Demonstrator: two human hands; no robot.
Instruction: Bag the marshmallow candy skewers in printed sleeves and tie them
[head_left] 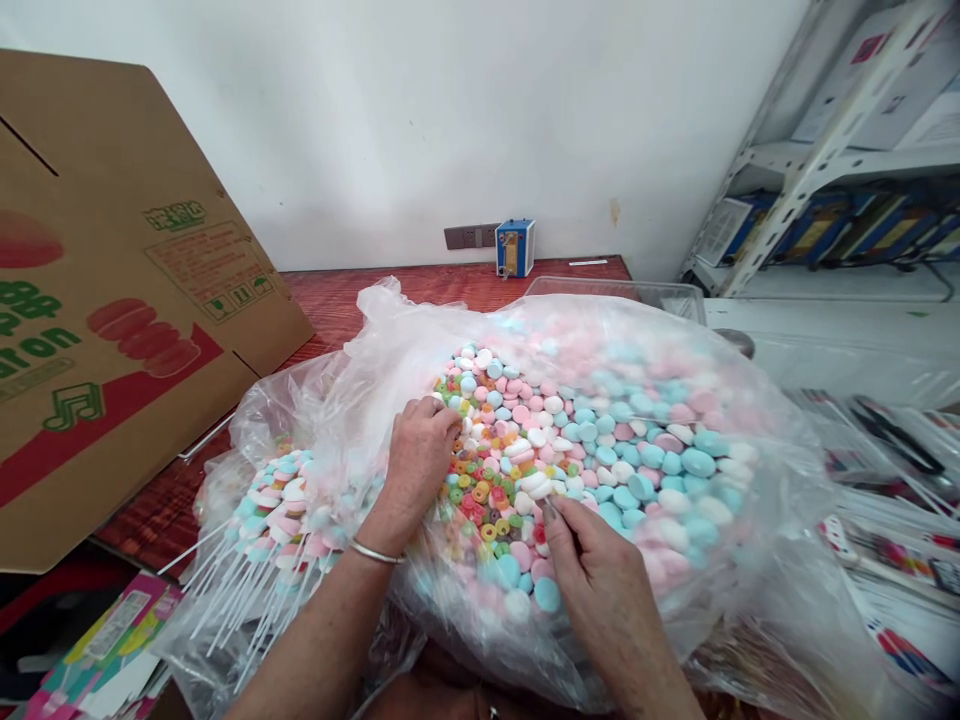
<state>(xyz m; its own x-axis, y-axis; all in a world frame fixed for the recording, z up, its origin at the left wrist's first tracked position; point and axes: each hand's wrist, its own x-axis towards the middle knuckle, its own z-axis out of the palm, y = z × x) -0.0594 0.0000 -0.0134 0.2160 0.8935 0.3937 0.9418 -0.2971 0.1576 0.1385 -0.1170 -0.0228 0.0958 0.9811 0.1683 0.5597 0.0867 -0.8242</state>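
Note:
A big clear plastic bag (660, 330) lies open in front of me, full of pink, blue and white marshmallow sweets (645, 450) and small coloured ring candies (487, 490). My left hand (416, 460), with a bangle at the wrist, reaches into the bag with its fingers curled down among the sweets. My right hand (592, 560) rests at the near edge of the pile, thumb and fingers pinched together on something thin that I cannot make out. Left of the bag lies a bundle of marshmallow skewers (277, 510) with white sticks, inside another clear bag.
A large brown cardboard box (112, 300) leans at the left on the red-brown table (337, 300). A small blue box (514, 247) stands by the wall socket. A metal shelf (825, 150) with cartons is at the right. Printed packets (900, 540) lie at the right, more at bottom left.

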